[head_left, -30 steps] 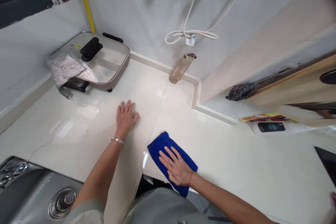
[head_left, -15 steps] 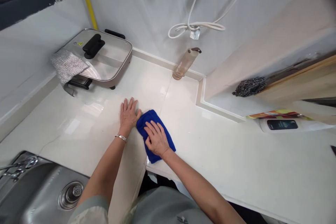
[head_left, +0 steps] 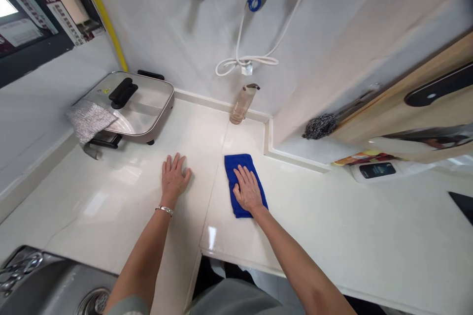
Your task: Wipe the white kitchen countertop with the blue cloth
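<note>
My right hand (head_left: 247, 188) lies flat on a blue cloth (head_left: 236, 209), its fingers stretched out and pressing the cloth onto the white countertop (head_left: 318, 226). The cloth is spread in a roughly rectangular shape, and part of it is hidden beneath the palm. To the left, my left hand (head_left: 174, 179) rests palm down on the bare counter with the fingers apart, holding nothing. A silver bracelet (head_left: 164, 210) circles that wrist. Between the two hands runs a thin seam in the counter.
An electric pan (head_left: 148, 113) with a glass lid and a silvery cloth (head_left: 90, 119) stands back left. A bottle (head_left: 244, 104) stands by the wall under a white cable (head_left: 242, 62). The sink (head_left: 55, 285) is front left. Right are a steel scrubber (head_left: 320, 126) and a phone (head_left: 377, 170).
My right hand has slid the blue cloth to the right, away from my left hand, which stays on the counter. The camera view has tilted up, showing two blue-knobbed valves.
</note>
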### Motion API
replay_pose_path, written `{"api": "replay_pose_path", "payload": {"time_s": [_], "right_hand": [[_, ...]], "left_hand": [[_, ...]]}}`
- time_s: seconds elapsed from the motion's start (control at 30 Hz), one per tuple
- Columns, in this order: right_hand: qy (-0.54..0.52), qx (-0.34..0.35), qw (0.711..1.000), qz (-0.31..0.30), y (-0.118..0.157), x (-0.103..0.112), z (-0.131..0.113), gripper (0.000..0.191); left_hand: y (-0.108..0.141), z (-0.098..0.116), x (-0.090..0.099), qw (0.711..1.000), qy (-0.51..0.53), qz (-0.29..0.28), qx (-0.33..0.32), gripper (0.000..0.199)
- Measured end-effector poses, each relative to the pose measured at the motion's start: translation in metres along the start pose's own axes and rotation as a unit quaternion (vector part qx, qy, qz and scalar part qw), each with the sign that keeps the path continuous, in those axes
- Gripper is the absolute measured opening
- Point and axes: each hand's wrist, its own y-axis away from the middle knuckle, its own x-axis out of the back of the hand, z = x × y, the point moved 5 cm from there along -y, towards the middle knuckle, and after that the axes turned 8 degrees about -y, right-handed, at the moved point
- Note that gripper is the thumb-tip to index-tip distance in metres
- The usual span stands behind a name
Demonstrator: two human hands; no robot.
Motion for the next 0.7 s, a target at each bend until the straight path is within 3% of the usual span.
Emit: {"api": "replay_pose_path", "payload": {"time_s": [0.33,0.53,0.7], "right_hand": [[0.053,-0.014,0.998,0.034,0.076,0.019,0.035,0.062],[0.070,0.037,0.997,0.016,0.122,0.022,0.020,0.072],[0.071,0.058,0.996,-0.021,0.119,0.016,-0.003,0.079]], "left_hand": [[0.001,-0.003,-0.003,0.999,0.004,0.037,-0.005,0.055],[0.002,-0.002,-0.001,0.999,-0.011,0.036,-0.012,0.054],[0.003,-0.002,-0.001,0.999,-0.027,0.038,-0.012,0.053]]}}
